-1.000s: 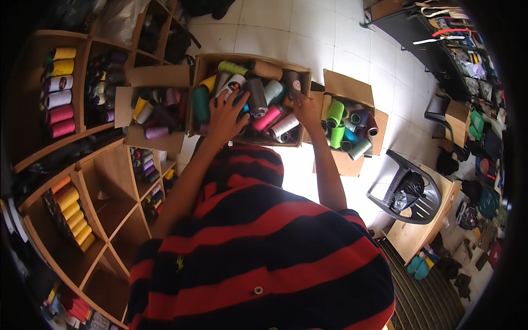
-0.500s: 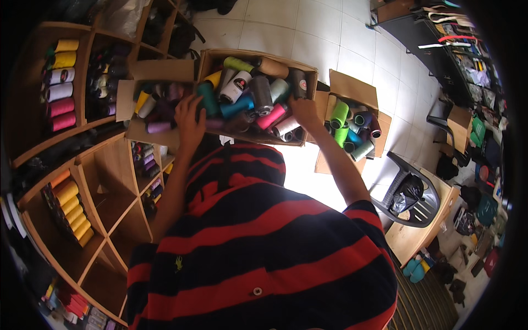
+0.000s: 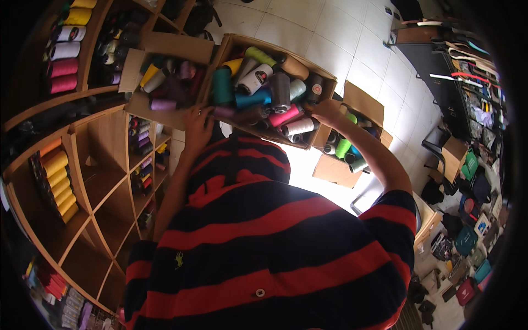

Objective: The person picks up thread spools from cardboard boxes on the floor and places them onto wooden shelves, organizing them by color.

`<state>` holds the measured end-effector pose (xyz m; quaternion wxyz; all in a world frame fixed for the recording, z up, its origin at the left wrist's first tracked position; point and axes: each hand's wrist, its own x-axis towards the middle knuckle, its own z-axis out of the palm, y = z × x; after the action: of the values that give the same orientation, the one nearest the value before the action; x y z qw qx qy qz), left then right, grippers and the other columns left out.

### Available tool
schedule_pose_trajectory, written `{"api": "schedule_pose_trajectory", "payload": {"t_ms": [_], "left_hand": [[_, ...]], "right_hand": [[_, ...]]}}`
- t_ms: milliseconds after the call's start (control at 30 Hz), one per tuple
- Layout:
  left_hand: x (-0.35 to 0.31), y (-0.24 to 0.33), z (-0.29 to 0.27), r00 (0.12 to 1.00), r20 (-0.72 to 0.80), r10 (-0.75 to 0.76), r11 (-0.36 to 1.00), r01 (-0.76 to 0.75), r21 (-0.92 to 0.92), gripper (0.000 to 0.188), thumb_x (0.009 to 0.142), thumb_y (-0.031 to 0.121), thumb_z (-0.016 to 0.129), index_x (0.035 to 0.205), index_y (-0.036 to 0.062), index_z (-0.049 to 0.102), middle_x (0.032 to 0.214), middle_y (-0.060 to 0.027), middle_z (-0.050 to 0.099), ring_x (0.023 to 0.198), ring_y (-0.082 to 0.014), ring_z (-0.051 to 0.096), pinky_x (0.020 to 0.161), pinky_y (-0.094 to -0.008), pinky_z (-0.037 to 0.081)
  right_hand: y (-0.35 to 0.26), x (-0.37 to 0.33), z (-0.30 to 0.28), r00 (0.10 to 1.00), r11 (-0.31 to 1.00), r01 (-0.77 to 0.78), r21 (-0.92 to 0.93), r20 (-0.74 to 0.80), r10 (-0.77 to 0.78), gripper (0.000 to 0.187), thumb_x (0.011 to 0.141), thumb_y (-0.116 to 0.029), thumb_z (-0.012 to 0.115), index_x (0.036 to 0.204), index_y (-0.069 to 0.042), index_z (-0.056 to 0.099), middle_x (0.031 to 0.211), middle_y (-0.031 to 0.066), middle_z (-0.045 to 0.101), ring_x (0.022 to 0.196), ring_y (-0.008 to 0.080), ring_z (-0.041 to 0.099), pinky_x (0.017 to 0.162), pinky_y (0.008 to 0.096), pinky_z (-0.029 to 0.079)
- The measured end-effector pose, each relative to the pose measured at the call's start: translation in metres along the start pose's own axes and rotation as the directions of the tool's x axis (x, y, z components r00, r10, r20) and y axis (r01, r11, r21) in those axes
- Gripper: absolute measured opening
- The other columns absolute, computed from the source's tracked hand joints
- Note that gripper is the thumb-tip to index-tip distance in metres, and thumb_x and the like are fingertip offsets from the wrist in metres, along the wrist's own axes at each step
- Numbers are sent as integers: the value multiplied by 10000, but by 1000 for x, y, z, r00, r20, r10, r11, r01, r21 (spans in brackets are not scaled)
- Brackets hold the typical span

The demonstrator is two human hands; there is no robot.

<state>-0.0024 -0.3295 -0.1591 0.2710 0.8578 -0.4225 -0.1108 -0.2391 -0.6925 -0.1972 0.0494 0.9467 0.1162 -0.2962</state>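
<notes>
A large cardboard box (image 3: 329,82) full of thread cones stands in front of me. Inside it are a teal cone (image 3: 223,86), a white cone with a dark label (image 3: 255,79), a dark grey cone (image 3: 280,93), a pink cone (image 3: 286,114) and several others. My left hand (image 3: 199,124) is at the near left corner, its fingers bent over the cardboard. On the right side my right hand (image 3: 328,113) is closed round the box's edge, beside a dark cone (image 3: 315,89). Neither hand holds a cone.
A smaller open box (image 3: 179,48) with cones adjoins on the left, another box (image 3: 363,102) with green cones on the right. Wooden shelves (image 3: 107,192) with yellow cones (image 3: 59,179) run along my left. A dark cabinet (image 3: 423,69) stands on the tiled floor (image 3: 289,33) beyond.
My left hand has drawn back from the box's left side to its near corner. My right hand has slid nearer along the right edge. The view has turned a little.
</notes>
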Motion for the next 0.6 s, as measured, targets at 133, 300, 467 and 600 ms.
{"api": "schedule_pose_trajectory", "payload": {"t_ms": [133, 300, 467, 600], "left_hand": [[-10, 3, 2, 999, 24, -21, 999, 22, -31, 251, 816, 92, 609, 1066, 80, 629, 1164, -115, 568, 1108, -339, 494, 972, -458, 359], [-22, -7, 7, 999, -28, -19, 997, 17, -75, 254, 795, 85, 605, 1047, 92, 637, 1129, -114, 585, 1098, -342, 506, 942, -454, 376], [-34, -6, 8, 997, 0, -82, 996, 82, -20, 208, 820, 141, 617, 1028, 133, 625, 1148, -54, 570, 1146, -287, 460, 939, -458, 352], [-43, -8, 11, 993, -14, -119, 993, 119, -26, 199, 843, 162, 604, 1040, 144, 623, 1134, -54, 569, 1147, -280, 459, 937, -445, 352]], "right_hand": [[5, 8, 21, 1000, 1000, -13, -22, 14, 13, 109, 760, -185, 619, 746, -185, 727, 665, 18, 679, 681, 217, 691, 543, 367, 533], [6, 8, 46, 981, 999, -39, -25, -194, 34, 260, 772, -197, 634, 1030, -171, 630, 627, 41, 599, 589, 264, 646, 487, 393, 503], [32, 25, 24, 890, 946, 323, 16, -345, -298, 149, 750, -151, 646, 898, -139, 626, 664, 70, 614, 562, 268, 625, 482, 379, 500], [43, 5, -10, 924, 946, 317, -62, -206, -323, 187, 777, -94, 623, 960, -132, 623, 776, 72, 609, 717, 248, 633, 602, 381, 511]]}}
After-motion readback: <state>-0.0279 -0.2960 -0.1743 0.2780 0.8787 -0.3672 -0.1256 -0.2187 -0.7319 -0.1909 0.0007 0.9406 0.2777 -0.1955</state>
